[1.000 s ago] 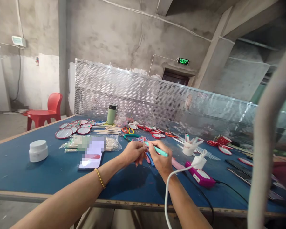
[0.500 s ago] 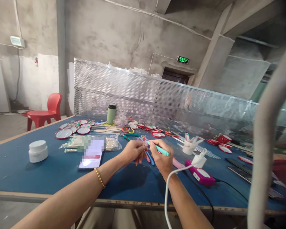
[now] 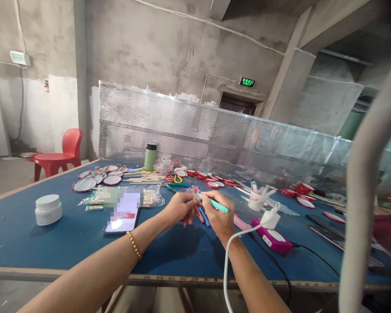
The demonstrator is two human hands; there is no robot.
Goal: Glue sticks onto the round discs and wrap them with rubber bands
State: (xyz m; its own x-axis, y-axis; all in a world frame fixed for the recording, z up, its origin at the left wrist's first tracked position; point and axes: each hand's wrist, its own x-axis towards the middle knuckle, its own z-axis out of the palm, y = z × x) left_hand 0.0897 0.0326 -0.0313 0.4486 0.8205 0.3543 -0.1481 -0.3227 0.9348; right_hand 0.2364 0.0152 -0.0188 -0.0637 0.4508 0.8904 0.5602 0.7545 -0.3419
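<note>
My right hand (image 3: pixel 220 214) grips a turquoise marker pen (image 3: pixel 219 205), its rear end pointing to the right. Close beside it, my left hand (image 3: pixel 181 207) has its fingers pinched together. Whatever they hold is too small and too covered to make out; the pen's tip end reaches these fingertips. Blue and pink pens (image 3: pixel 204 217) lie on the table just under the hands. Behind the fingertips is a small colourful heap (image 3: pixel 193 190), partly hidden.
Left of my hands lie a lit phone (image 3: pixel 122 217) and bagged sticks (image 3: pixel 153 196), with a white jar (image 3: pixel 48 210) farther out. Pliers (image 3: pixel 174 178), red-rimmed discs (image 3: pixel 84 184) and a green bottle (image 3: pixel 150 157) sit behind. A cup (image 3: pixel 256 202), purple device (image 3: pixel 273 237) and white cable (image 3: pixel 226 278) are rightward.
The whole view has shifted slightly, so most things appear a little farther left. Both hands keep almost the same pose, and the turquoise pen remains in my right hand.
</note>
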